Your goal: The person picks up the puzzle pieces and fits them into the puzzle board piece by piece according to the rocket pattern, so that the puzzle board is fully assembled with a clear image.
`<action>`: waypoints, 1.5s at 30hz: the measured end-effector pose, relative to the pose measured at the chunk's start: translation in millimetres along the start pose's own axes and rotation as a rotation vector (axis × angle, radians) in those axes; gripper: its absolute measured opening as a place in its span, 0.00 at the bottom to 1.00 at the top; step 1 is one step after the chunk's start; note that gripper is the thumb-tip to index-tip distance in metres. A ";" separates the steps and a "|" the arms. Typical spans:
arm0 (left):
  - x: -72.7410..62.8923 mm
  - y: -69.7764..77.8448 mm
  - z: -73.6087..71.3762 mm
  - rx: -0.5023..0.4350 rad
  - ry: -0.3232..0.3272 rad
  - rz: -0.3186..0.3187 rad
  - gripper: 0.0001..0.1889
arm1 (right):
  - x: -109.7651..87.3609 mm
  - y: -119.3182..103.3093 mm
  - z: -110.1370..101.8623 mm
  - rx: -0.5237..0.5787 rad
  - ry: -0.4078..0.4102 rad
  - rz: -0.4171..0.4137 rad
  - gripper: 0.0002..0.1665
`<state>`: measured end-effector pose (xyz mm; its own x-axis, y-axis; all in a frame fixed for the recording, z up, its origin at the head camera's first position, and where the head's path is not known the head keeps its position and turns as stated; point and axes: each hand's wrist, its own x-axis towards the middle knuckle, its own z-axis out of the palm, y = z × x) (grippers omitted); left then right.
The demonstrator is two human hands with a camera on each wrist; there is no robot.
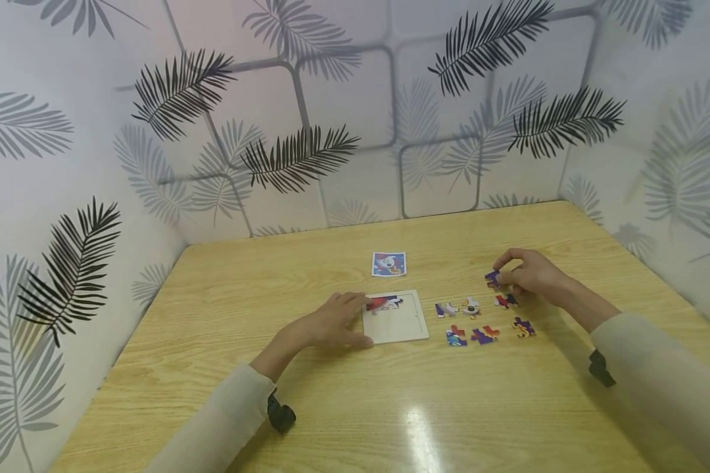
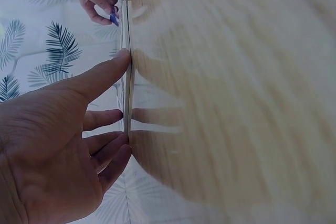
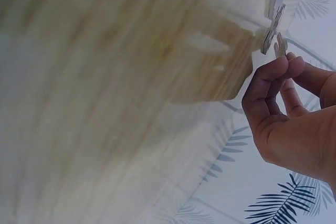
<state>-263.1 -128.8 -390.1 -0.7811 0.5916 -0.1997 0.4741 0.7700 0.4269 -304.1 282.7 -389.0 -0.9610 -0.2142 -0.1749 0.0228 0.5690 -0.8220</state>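
Note:
A square puzzle board [image 1: 398, 326] lies on the table with several fitted pieces [image 1: 384, 303], red, white and purple, along its far edge. My left hand [image 1: 334, 320] rests at the board's left side, thumb near the closest corner and fingers farther up. In the left wrist view, the thumb and fingertips touch the thin edge of the board [image 2: 127, 77]. Between thumb and forefinger, my right hand [image 1: 529, 274] pinches a purple puzzle piece [image 1: 492, 280]. The right wrist view shows this puzzle piece [image 3: 281, 44] tilted up from the fingertips.
Several loose pieces lie right of the board, among them a red-and-black piece [image 1: 505, 300], a purple-and-yellow piece [image 1: 523, 327] and a blue-and-red piece [image 1: 456, 336]. Behind the board lies a small picture card [image 1: 388, 264]. A leaf-patterned wall [image 1: 355, 164] borders the wooden table [image 1: 355, 394].

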 end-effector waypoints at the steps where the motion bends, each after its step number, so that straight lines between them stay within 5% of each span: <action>1: -0.3 0.3 0.0 0.001 0.000 -0.002 0.43 | -0.1 0.2 0.0 -0.001 0.000 -0.001 0.22; 45: -1.1 -2.6 0.5 -0.017 0.026 0.034 0.42 | 5.3 -29.7 34.0 0.133 -0.066 -0.049 0.22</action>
<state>-263.2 -131.4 -391.4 -0.7752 0.6106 -0.1617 0.4938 0.7455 0.4476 -300.5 237.6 -383.9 -0.9419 -0.2928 -0.1646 0.0171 0.4475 -0.8941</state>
